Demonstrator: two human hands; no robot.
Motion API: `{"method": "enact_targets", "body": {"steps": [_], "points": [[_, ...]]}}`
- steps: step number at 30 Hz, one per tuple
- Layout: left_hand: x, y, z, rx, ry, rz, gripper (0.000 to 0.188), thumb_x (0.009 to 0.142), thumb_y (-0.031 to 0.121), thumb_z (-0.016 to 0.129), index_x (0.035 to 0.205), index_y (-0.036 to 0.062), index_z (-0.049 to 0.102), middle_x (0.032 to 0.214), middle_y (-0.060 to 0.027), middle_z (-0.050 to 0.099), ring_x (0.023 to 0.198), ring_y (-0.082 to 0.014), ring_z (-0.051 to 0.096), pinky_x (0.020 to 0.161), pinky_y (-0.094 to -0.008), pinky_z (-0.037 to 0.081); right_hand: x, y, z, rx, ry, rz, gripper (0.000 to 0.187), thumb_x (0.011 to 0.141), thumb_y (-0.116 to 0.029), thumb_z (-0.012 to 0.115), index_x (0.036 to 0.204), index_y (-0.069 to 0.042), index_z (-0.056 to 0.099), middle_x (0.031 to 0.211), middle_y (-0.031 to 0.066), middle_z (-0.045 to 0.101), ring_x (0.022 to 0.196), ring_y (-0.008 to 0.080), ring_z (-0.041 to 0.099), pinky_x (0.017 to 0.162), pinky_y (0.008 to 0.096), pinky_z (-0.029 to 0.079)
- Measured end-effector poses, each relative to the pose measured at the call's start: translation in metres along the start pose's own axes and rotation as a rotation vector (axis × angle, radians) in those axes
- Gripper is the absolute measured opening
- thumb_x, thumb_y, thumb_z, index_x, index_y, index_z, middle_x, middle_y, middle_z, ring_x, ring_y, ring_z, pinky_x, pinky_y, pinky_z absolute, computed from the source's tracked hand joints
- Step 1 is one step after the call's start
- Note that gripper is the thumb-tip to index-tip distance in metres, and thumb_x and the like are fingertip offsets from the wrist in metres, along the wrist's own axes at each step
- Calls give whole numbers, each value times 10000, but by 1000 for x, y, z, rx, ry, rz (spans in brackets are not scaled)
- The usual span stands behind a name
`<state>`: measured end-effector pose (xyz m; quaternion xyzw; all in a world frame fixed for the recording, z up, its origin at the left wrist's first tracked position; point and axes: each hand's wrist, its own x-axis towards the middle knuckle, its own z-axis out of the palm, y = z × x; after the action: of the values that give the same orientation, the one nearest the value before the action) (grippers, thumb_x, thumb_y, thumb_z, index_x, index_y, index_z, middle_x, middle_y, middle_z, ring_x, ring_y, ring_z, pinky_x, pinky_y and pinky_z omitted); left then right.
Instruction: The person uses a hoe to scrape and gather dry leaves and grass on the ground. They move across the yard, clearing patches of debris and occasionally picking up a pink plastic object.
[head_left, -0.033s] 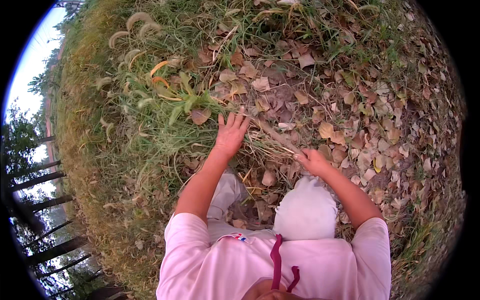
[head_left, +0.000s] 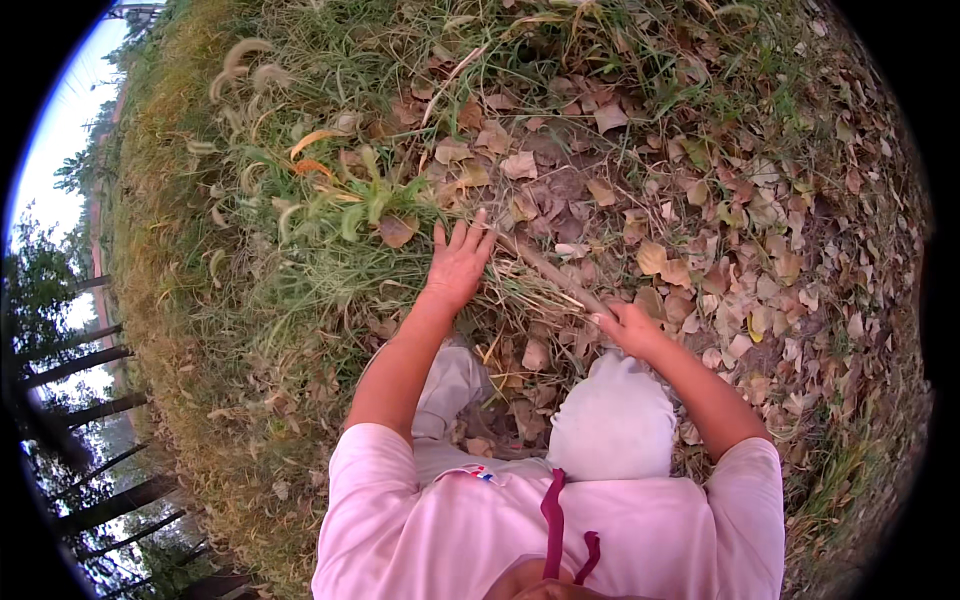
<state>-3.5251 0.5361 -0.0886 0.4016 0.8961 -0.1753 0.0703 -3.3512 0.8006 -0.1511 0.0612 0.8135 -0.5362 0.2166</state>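
Note:
My left hand (head_left: 458, 268) lies palm down with its fingers spread, on a bundle of cut-looking green and straw-coloured grass (head_left: 350, 270). The bundle's pale stem ends (head_left: 530, 290) stick out to the right, towards my right hand (head_left: 630, 328). Closed fingers of that hand grip the near end of a brown wooden stick (head_left: 550, 270), which slants up and left along the stems. Its far end comes close to my left fingertips; whether anything is fixed there cannot be made out. A brown dry leaf (head_left: 397, 231) rests on the grass beside my left hand.
Dry fallen leaves (head_left: 750, 270) cover the ground to the right, around a patch of bare soil (head_left: 565, 180). Taller grass with fuzzy seed heads (head_left: 245, 55) grows at the far left. My light-trousered knee (head_left: 612, 420) is close below the stick. Tree trunks (head_left: 80, 365) stand beyond, at the left edge.
The grass and its orange blades beside my left hand have shifted slightly left. Both hands stay almost where they were.

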Motion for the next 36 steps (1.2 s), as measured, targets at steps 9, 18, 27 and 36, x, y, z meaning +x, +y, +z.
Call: {"method": "enact_targets", "body": {"steps": [9, 18, 27, 36], "points": [[12, -7, 76, -336, -639, -553, 661, 610, 404, 717, 1157, 86, 525, 982, -137, 641, 899, -288, 624, 795, -407, 478, -24, 41, 1, 200, 14, 220, 414, 864, -409, 522, 883, 1, 579, 603, 88, 524, 454, 172, 509, 452, 336, 412], [19, 19, 62, -329, -488, -512, 388, 677, 380, 668, 897, 64, 625, 904, -130, 657, 849, -288, 636, 728, -399, 507, 6, 43, -8, 139, 15, 470, 398, 890, -392, 502, 890, 4, 536, 554, 90, 496, 418, 181, 503, 398, 318, 404], [-25, 36, 82, -396, -381, -391, 381, 678, 358, 706, 880, 61, 578, 785, -115, 642, 768, -294, 625, 667, -414, 487, -163, 94, 4, 162, 262, 382, 333, 874, -314, 547, 880, 18, 569, 651, 134, 548, 588, 208, 502, 580, 347, 428], [-25, 30, 93, -73, -485, -96, 480, 637, 409, 706, 965, 62, 665, 1252, -140, 454, 1176, -267, 402, 915, -488, 344, -118, 87, 35, 506, 363, 362, 275, 872, -280, 576, 849, -6, 566, 636, 32, 524, 599, 95, 429, 542, 280, 398]]}}
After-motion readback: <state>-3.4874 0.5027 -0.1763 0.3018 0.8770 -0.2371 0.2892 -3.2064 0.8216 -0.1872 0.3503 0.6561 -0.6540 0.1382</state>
